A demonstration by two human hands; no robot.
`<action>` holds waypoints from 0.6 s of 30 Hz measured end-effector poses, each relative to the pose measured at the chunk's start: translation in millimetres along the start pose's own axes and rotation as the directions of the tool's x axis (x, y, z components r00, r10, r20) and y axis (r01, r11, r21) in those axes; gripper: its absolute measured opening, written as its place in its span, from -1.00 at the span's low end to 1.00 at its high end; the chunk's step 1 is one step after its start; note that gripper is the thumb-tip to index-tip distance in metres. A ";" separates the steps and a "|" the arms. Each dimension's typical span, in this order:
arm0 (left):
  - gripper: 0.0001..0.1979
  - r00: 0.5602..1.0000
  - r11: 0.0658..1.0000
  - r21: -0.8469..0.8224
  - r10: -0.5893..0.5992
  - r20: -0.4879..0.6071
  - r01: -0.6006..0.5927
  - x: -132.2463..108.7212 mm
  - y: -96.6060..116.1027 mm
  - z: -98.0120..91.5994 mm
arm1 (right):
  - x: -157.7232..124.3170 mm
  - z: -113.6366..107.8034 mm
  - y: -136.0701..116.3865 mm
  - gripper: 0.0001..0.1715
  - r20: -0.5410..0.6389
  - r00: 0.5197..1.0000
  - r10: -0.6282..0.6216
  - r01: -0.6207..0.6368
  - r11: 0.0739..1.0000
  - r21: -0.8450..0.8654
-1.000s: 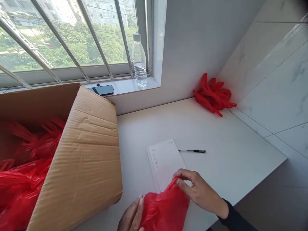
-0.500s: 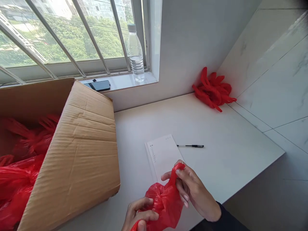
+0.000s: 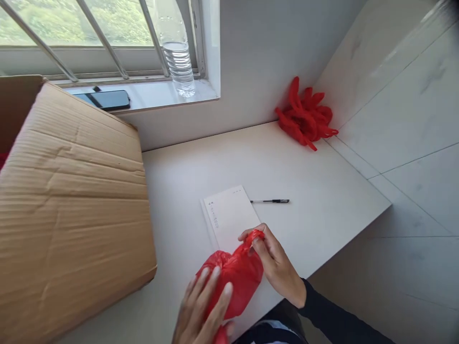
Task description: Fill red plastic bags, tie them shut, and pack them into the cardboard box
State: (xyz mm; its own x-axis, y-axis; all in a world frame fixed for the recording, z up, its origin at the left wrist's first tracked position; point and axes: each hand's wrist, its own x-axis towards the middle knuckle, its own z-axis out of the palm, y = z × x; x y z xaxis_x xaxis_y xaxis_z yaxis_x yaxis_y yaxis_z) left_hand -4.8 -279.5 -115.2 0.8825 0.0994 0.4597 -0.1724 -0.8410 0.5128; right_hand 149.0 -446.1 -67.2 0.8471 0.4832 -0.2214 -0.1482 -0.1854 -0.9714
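Note:
A red plastic bag [image 3: 238,286], rounded out by contents I cannot see, sits between my hands above the front of the white table. My right hand [image 3: 278,265] pinches its twisted upper handle [image 3: 255,234] between thumb and fingers. Across the bag's left side my left hand [image 3: 201,306] rests with its fingers stretched over the plastic. Another red strip of the bag shows by the left thumb, low in the picture. Just beyond the bag lies a white booklet [image 3: 231,208] with small print, and a black pen [image 3: 274,201] touches or nearly touches its right edge.
A large open cardboard box [image 3: 79,205] stands at the left. A red bundle [image 3: 304,114] lies in the back right corner. On the windowsill are a phone [image 3: 111,99] and a part-filled water bottle [image 3: 179,67]. The table edge [image 3: 353,235] runs along the right.
My view has shifted, so the box and window sit farther left and higher. My left fingers have straightened over the bag. The right hand keeps its pinch, with the handle now more twisted.

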 end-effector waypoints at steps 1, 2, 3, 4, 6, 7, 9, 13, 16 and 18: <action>-0.51 0.996 0.999 0.034 0.037 0.085 -0.039 5.3 4.8 3.1 | -4.0 2.0 3.7 -0.72 0.009 0.999 -0.054 0.054 0.994 -0.092; -0.44 0.985 0.995 0.070 0.051 0.167 -0.064 9.3 7.1 6.3 | -7.9 4.5 10.0 -0.76 0.029 0.993 -0.113 0.116 0.977 -0.178; -0.40 0.970 0.990 0.111 0.056 0.237 -0.084 11.8 7.1 9.4 | -11.5 7.6 18.5 -0.79 0.061 0.982 -0.178 0.187 0.949 -0.255; -0.37 0.956 0.983 0.151 0.060 0.288 -0.107 12.7 5.4 12.0 | -14.6 10.8 28.7 -0.80 0.096 0.965 -0.243 0.261 0.910 -0.321; -0.34 0.938 0.965 0.211 0.077 0.339 -0.155 10.5 -0.1 15.4 | -18.6 16.5 50.5 -0.79 0.148 0.925 -0.350 0.379 0.823 -0.423; -0.34 0.931 0.958 0.227 0.086 0.354 -0.175 8.4 -2.4 16.2 | -19.3 18.4 60.3 -0.80 0.155 0.909 -0.386 0.412 0.786 -0.461; -0.34 0.919 0.952 0.240 0.085 0.386 -0.189 4.7 -4.4 16.4 | -18.8 19.8 74.7 -0.82 0.155 0.894 -0.421 0.438 0.742 -0.507; -0.33 0.895 0.953 0.247 0.049 0.444 -0.174 3.7 0.3 14.4 | -17.5 16.4 79.8 -0.85 0.166 0.887 -0.430 0.448 0.719 -0.531; -0.39 0.913 0.958 0.239 0.048 0.406 -0.157 4.0 6.5 11.1 | -24.6 15.1 71.6 -0.79 0.157 0.884 -0.440 0.450 0.711 -0.540; -0.44 0.931 0.957 0.243 0.062 0.359 -0.158 1.9 10.7 9.3 | -31.7 16.5 67.5 -0.79 0.175 0.853 -0.491 0.504 0.691 -0.518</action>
State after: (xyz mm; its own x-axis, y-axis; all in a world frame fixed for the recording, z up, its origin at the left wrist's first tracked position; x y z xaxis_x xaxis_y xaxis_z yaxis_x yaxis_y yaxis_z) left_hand -0.8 -293.3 -115.6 0.9681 -0.1508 0.2002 -0.1980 -0.9497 0.2426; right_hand 103.7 -459.8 -127.2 0.7066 0.6527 0.2734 0.5889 -0.3281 -0.7387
